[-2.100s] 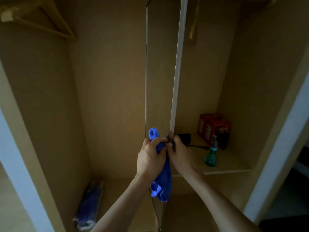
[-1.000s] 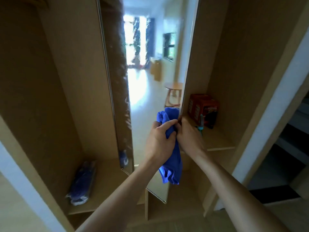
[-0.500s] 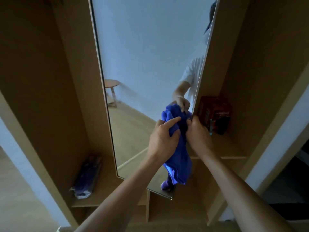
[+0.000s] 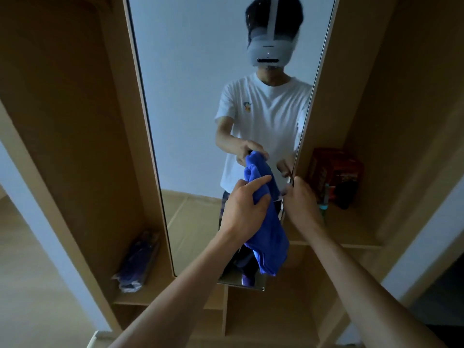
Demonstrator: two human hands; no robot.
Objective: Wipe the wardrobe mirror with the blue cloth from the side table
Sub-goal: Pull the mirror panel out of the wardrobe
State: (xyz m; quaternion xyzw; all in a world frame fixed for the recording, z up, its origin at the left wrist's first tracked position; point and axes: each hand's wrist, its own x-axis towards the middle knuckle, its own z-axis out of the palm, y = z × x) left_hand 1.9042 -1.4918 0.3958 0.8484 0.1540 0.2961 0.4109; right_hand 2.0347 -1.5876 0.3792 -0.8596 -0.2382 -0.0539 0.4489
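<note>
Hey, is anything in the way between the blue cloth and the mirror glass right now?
Nothing visible. The left hand holds the cloth right in front of the mirror, and the right hand grips only the mirror's right edge.

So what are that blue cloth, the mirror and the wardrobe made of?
The blue cloth looks like soft matte fabric, perhaps microfibre: it bunches and hangs in limp folds. The mirror is glossy glass, giving a sharp reflection, with a thin pale frame. The wardrobe seems light wood-look board, maybe laminate: flat, even, matte.
</note>
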